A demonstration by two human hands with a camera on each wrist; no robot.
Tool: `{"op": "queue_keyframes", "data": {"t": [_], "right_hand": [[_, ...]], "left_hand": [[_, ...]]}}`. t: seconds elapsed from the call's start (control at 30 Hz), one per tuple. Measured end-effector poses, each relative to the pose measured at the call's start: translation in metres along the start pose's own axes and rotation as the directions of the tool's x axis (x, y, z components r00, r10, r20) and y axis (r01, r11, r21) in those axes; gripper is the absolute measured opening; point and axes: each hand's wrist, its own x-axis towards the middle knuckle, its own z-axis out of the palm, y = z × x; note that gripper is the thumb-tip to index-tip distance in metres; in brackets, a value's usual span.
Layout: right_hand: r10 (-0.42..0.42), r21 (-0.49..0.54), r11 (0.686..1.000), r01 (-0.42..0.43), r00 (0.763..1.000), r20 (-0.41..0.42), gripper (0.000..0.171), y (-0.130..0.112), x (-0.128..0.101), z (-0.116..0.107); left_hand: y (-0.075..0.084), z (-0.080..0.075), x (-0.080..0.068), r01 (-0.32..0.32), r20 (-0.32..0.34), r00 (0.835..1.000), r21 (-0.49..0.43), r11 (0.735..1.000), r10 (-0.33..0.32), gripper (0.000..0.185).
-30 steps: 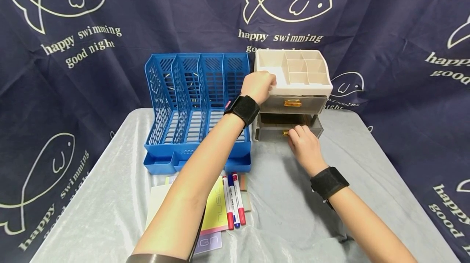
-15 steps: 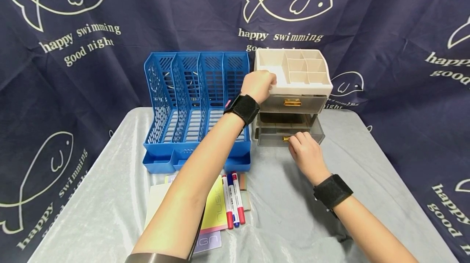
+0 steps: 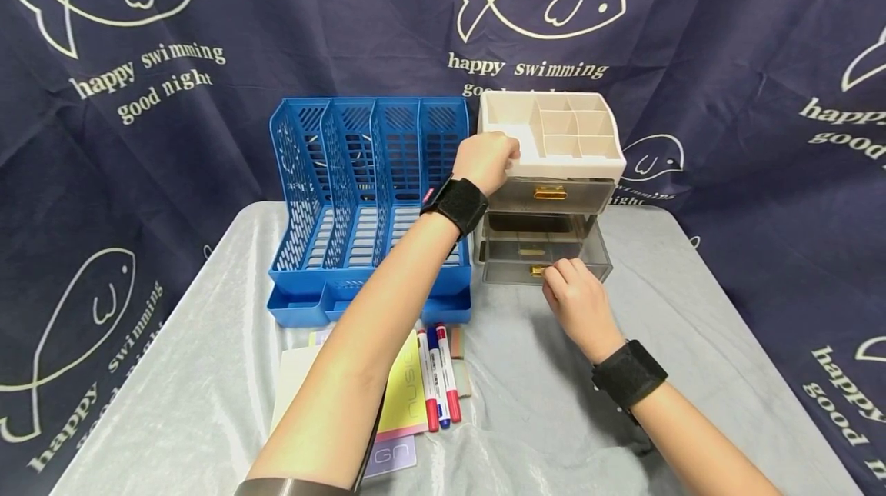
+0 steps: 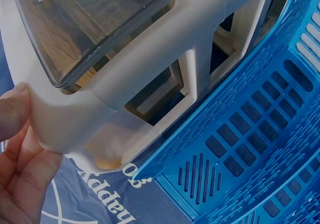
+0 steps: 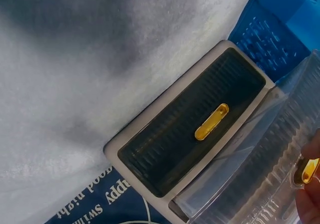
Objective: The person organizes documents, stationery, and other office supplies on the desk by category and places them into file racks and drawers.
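Our right hand (image 3: 577, 304) pinches the gold handle (image 3: 536, 271) of the lower drawer (image 3: 547, 261), fingertips closed on it at the drawer's front face. The right wrist view shows the same handle (image 5: 309, 169) at the frame edge with a fingertip against it. This drawer is of clear smoked plastic and stands pulled partway out of the desk organizer (image 3: 550, 173), its front well forward of the drawer above.

Our left hand (image 3: 487, 160) grips the organizer's top front-left corner, fingers curled over the cream rim. In the left wrist view the thumb and fingers (image 4: 20, 149) wrap the cream corner of the frame (image 4: 125, 84) from below.

The organizer sits at the rear of the table (image 3: 692, 342), just right of the blue file rack (image 3: 360, 204) and touching or almost touching it; we cannot tell which. Its top is a cream tray divided into compartments (image 3: 571, 127). The upper drawer (image 3: 554, 194), also smoked with a gold handle, is closed flush.

In front of the file rack, partly under our left forearm, lie three markers (image 3: 438, 384) side by side: two with red caps and one with a blue cap between them. They rest on a yellow notebook (image 3: 408, 396) and other flat stationery. A pale grey cloth covers the table. A dark blue curtain (image 3: 208, 11) printed with fish outlines hangs behind.
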Motion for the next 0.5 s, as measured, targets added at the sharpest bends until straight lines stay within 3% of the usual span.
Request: {"op": "queue_keyframes", "data": {"t": [0.5], "right_hand": [[0.009,0.033,0.999,-0.008,0.999,-0.05,0.009,-0.0026,-0.005,0.0017]], "left_hand": [[0.0002,-0.0007,-0.0011,-0.002,-0.004,1.0,-0.006,1.0,0.001,0.022]]}}
